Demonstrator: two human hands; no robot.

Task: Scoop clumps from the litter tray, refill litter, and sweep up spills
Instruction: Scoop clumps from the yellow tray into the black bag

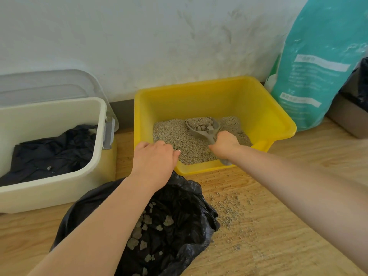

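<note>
Resting on wood floor [278, 226], against white wall [139, 36]: everything below, largest first.

Cream bin [51, 188], left edge of floor, lid tipped back against wall; dark cloth [53, 152] bunched inside.

Yellow litter tray [264, 116], centre, back edge to wall; grey litter [175, 134] spread thin over bottom.

Teal litter bag [318, 62], upright at right, leaning on wall just beside tray's back right corner.

Black rubbish bag [185, 216], open, touching tray's front left corner; pale clumps [148, 219] lying inside, partly hidden by left forearm.

Left hand [154, 162], palm down on tray's front left corner, fingers curled over rim, gripping it.

Right hand [226, 145], over tray's front edge, fingers closed round handle of grey scoop [201, 128]. Scoop head raised just off litter near tray centre, tilted, holding several clumps plus loose grains. Handle end poking out below wrist at front rim.

Spilled grains [229, 210] scattered on floor in front of tray, just right of rubbish bag, thinning toward near edge.
</note>
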